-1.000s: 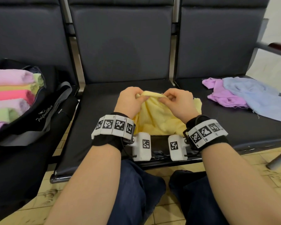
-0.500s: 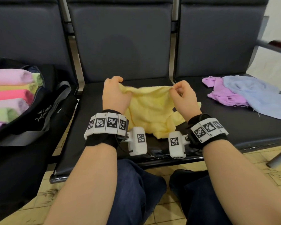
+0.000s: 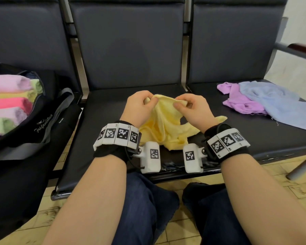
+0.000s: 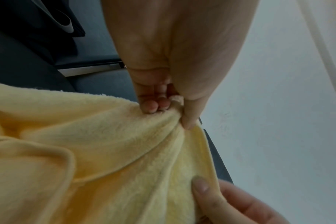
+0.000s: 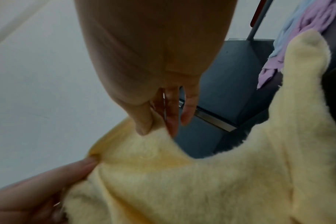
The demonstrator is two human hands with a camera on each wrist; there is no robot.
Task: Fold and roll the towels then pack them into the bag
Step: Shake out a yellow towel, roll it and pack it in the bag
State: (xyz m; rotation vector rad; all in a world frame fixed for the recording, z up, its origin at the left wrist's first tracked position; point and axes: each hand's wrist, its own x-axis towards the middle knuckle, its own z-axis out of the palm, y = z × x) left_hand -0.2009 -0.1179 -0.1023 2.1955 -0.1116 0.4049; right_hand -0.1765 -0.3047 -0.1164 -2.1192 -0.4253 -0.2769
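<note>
A yellow towel (image 3: 163, 126) is held bunched above the middle seat (image 3: 102, 131) of a row of dark padded chairs, its top edge gathered between the two hands. The left hand (image 3: 138, 107) is closed on one part of that edge and the right hand (image 3: 191, 110) on another, close beside it; the rest of the cloth hangs in soft folds down to the seat below the wrists.

Only the head view takes in the surroundings. To the left of the left hand a black bag (image 3: 34, 124) stands open, filled with rolled towels (image 3: 9, 103) in pink, yellow, coral, lilac and green, stacked side by side. To the right of the right hand, on the next seat, a purple towel (image 3: 237, 101) lies crumpled, partly overlapped by a light blue towel (image 3: 279, 103).

What the head view hides is shown by the wrist views. From the left wrist, the fleecy edge is seen pinched between thumb and curled fingertips (image 4: 153, 106), creases fanning out from the pinch. From the right wrist, the thumb is seen pressing the edge against the fingers (image 5: 172, 115), and the nap appears thick and plush, one loose corner standing up near the purple cloth.
</note>
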